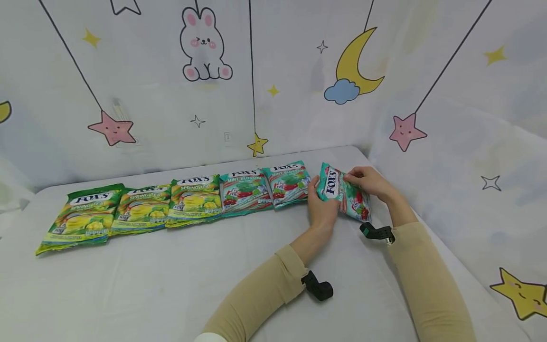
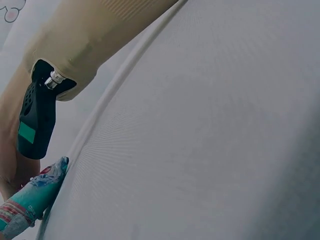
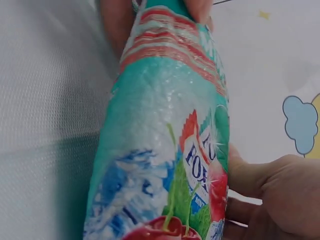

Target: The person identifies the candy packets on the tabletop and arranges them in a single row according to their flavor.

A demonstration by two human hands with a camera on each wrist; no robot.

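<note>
A teal candy bag (image 1: 354,202) marked FOX'S is held between both hands at the right end of the table, turned so its lettering runs sideways. My left hand (image 1: 321,209) grips its left end, thumb over the front. With thumb and fingers, my right hand (image 1: 372,183) holds the upper right edge. Cherries and ice printed on the candy bag (image 3: 155,110) fill the right wrist view, with the right hand (image 3: 290,195) beside it. Only part of the bag (image 2: 35,197) shows in the left wrist view. Just left of the hands lies a teal Mint Blossom bag (image 1: 288,183).
Another Mint Blossom bag (image 1: 245,192) continues the row leftward. Three yellow-green Spring Tea bags follow: one (image 1: 194,199), a middle one (image 1: 141,209) and the leftmost (image 1: 83,218). A white cloth covers the table (image 1: 192,280). Behind and to the right hangs a printed curtain (image 1: 290,61).
</note>
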